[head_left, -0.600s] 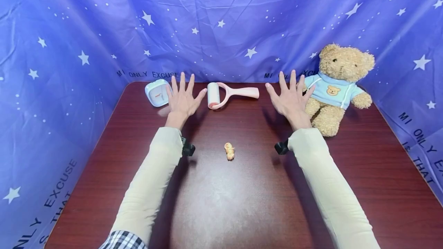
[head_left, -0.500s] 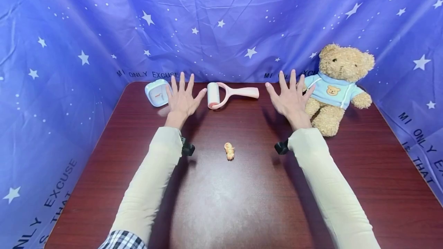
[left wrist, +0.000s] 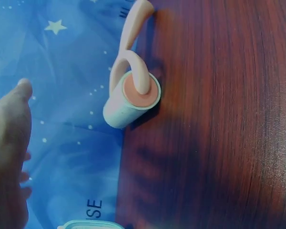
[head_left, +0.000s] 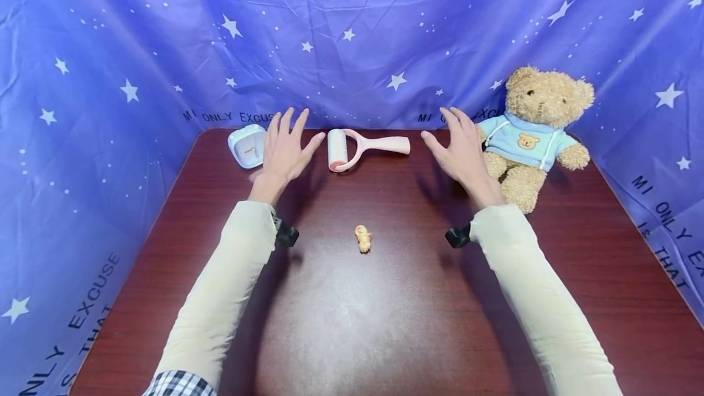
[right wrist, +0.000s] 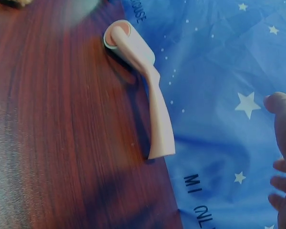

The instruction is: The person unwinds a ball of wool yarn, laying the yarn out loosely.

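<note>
Roller (head_left: 338, 150) lies near the bench's (head_left: 330, 310) far edge, between the left hand (head_left: 286, 148) and right hand (head_left: 459, 148). Both are empty, fingers loosely spread and slightly bent, so I judge this a stage before any grip. Taking the roller would call for the right hand to close round its handle. I lose the box's (head_left: 245, 147) inner side behind the left hand; the small tan bundle (head_left: 363, 239) is perhaps twisted cord.

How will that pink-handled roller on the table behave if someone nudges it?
The roller may roll when pushed lengthwise, since its white cylinder is round. Its pink handle looks like smooth plastic, so probably stiff, perhaps slightly slippery.
</note>
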The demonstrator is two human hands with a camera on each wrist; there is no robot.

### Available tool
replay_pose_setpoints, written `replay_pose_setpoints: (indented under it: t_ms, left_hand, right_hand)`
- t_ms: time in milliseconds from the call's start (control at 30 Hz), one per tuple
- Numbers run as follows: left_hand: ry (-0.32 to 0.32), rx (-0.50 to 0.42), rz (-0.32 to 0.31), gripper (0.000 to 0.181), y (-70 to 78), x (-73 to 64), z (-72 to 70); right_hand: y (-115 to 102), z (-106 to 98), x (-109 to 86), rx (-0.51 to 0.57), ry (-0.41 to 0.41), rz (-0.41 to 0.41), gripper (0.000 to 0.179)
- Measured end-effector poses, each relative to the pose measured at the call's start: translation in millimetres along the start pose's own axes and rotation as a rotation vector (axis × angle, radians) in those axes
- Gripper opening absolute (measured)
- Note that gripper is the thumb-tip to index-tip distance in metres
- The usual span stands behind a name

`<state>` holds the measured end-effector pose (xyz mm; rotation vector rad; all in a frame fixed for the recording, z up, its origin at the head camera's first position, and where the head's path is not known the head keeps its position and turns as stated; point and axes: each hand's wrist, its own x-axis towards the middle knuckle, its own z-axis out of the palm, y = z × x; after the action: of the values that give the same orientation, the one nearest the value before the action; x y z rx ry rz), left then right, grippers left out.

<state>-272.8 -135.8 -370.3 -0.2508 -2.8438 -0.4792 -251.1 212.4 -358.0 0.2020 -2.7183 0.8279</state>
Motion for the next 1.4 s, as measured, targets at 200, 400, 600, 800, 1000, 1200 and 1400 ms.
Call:
replay_pose_setpoints:
  t_ms: [200,400,600,800,1000,1200,1400]
  left_hand:
    - [0.047,-0.258,0.156,0.049,9.8,-12.5,-6.1]
    - [-0.186,-0.502,0.207,0.033,25.5,-30.6,1.5]
    - [-0.441,-0.571,0.217,0.031,41.1,-52.6,22.5]
    - [-0.67,-0.579,0.317,0.025,50.9,-66.3,43.8]
    - [-0.829,-0.612,0.365,0.025,54.5,-74.5,53.6]
    - [-0.79,-0.511,0.429,0.02,55.9,-78.9,55.1]
    - [-0.74,-0.484,0.421,0.007,55.0,-81.0,56.4]
  right_hand:
    - [-4.7,0.3,-10.8,0.175,0.107,-0.099,0.057]
    - [-5.8,4.0,-30.3,0.264,0.156,-0.095,0.049]
    - [-5.4,10.3,-46.2,0.323,0.157,-0.109,0.045]
    - [-2.1,17.9,-57.7,0.371,0.143,-0.143,0.043]
    - [0.5,21.4,-61.3,0.363,0.113,-0.143,0.043]
    - [1.2,25.2,-63.4,0.335,0.08,-0.154,0.045]
    - [0.2,30.7,-64.3,0.363,0.036,-0.188,0.044]
